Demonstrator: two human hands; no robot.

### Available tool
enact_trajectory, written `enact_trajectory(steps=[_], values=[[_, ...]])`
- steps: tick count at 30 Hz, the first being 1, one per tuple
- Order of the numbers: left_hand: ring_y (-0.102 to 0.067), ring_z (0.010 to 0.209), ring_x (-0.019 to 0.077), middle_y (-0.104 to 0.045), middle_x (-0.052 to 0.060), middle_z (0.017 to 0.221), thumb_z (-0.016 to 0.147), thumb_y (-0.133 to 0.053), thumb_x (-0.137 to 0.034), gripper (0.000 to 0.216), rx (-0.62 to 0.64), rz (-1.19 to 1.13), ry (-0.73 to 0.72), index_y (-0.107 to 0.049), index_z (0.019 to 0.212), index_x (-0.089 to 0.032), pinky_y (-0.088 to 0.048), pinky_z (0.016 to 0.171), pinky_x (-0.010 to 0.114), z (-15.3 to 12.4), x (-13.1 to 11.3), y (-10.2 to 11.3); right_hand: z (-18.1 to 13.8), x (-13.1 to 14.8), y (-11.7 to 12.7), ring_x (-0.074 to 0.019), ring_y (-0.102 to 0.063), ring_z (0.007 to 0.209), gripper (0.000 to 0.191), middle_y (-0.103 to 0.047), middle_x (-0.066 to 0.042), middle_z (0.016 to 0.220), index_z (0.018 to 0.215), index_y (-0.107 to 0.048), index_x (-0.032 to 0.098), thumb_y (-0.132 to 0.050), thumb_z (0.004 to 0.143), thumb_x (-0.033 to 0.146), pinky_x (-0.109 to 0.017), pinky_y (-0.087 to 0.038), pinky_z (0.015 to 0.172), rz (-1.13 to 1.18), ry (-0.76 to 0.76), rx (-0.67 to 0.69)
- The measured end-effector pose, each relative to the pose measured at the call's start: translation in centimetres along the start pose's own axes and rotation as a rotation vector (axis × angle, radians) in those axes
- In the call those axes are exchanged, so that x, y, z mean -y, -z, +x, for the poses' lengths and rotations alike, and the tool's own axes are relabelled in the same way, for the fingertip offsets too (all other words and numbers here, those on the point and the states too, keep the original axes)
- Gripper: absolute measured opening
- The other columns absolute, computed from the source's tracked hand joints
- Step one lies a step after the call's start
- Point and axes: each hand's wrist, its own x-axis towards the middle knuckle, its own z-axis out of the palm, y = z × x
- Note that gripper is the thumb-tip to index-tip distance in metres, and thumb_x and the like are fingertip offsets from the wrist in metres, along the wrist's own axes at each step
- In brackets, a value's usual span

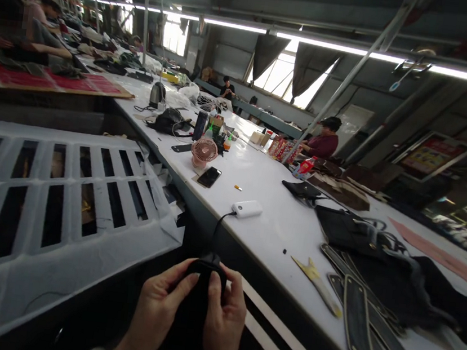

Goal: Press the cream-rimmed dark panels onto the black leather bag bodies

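Low in the middle of the view, my left hand and my right hand both pinch a black folded piece, perhaps fabric or soft leather. Both thumbs press on its near side, with the fingers curled behind it. Its lower part blends into the dark background, so its full shape is hidden. Just beyond, a white power bank lies on the white table, and its black cable drops over the edge towards my hands. A pale frame-like strip is beside my right hand.
Yellow-handled cutters and black straps with light stitching lie to the right. A pink fan and a phone stand farther back. At left is a slotted white panel. Several people work in the background.
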Motion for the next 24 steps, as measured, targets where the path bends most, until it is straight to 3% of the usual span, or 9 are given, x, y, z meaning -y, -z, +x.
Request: enact_trajectory(steps=[4,7,11,15,19,24], values=[[-0.068,0.101,0.0269,-0.075,0.005,0.104,0.074,-0.077,-0.040,0.043,-0.007,-0.181,0.143,-0.070,0.112,-0.021,-0.054,0.090,0.030,0.7,0.6,0.5,-0.3,-0.3,-0.4,-0.0186,-0.064,0.098,0.030,-0.067,-0.005,0.106,0.118,-0.054,0.023,-0.051,0.094,0.041,-0.027,-0.051,0.086,-0.042,-0.017,0.028],[-0.065,0.109,0.0284,-0.072,0.006,0.113,0.072,-0.079,-0.040,0.053,-0.022,-0.240,0.186,-0.066,0.120,-0.022,-0.052,0.095,0.033,1.0,1.4,1.2,-1.3,-1.4,-0.6,-0.0202,-0.064,0.094,0.040,-0.067,-0.006,0.106,0.125,-0.051,0.022,-0.057,0.090,0.041,-0.028,-0.052,0.080,-0.026,-0.087,0.006],[-0.053,0.125,0.0284,-0.061,0.003,0.132,0.073,-0.078,-0.043,0.062,-0.009,-0.114,0.096,-0.058,0.131,-0.028,-0.040,0.110,0.037,0.2,3.4,2.4,-3.4,-3.3,-0.5,-0.0178,-0.060,0.072,0.031,-0.065,-0.002,0.081,0.103,-0.058,0.021,-0.059,0.087,0.046,-0.025,-0.048,0.064,-0.027,-0.168,-0.066],[-0.051,0.128,0.0282,-0.057,0.001,0.137,0.079,-0.071,-0.048,0.058,-0.024,0.086,0.087,-0.056,0.132,-0.030,-0.030,0.115,0.041,-1.0,5.4,3.6,-4.7,-4.6,-0.1,-0.0153,-0.052,0.064,0.028,-0.058,0.001,0.072,0.091,-0.058,0.020,-0.056,0.087,0.048,-0.025,-0.042,0.058,-0.044,-0.202,-0.046],[-0.052,0.126,0.0294,-0.063,0.001,0.130,0.076,-0.072,-0.049,0.054,-0.108,0.132,0.051,-0.063,0.125,-0.028,-0.033,0.113,0.043,-1.3,5.9,3.6,-4.5,-4.6,0.4,-0.0168,-0.053,0.066,0.026,-0.062,-0.002,0.075,0.089,-0.057,0.019,-0.057,0.086,0.045,-0.026,-0.042,0.060,-0.072,-0.228,0.062],[-0.055,0.123,0.0292,-0.067,0.002,0.123,0.074,-0.073,-0.047,0.050,-0.042,0.159,0.111,-0.068,0.119,-0.025,-0.038,0.111,0.040,-0.7,5.4,3.4,-4.2,-4.6,0.2,-0.0175,-0.057,0.067,0.024,-0.063,-0.002,0.073,0.080,-0.055,0.020,-0.058,0.086,0.043,-0.025,-0.045,0.061,0.035,-0.286,0.087]])
